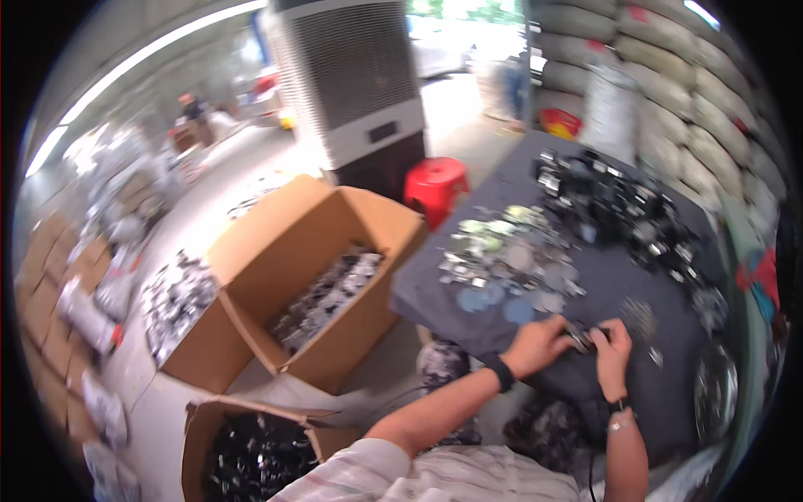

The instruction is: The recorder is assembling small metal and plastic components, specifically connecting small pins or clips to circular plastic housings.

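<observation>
Small dark part (pixel 579 337): held over grey tabletop (pixel 669 406)
Left hand (pixel 537 347): pinching its left side
Right hand (pixel 614 350): pinching its right side
Discs (pixel 519 310): scattered just beyond
Black parts (pixel 604 202): heaped farther back and right

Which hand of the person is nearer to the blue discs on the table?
Left. The left hand is close by the blue discs, on the person's side; the right hand is farther off to their right.
</observation>
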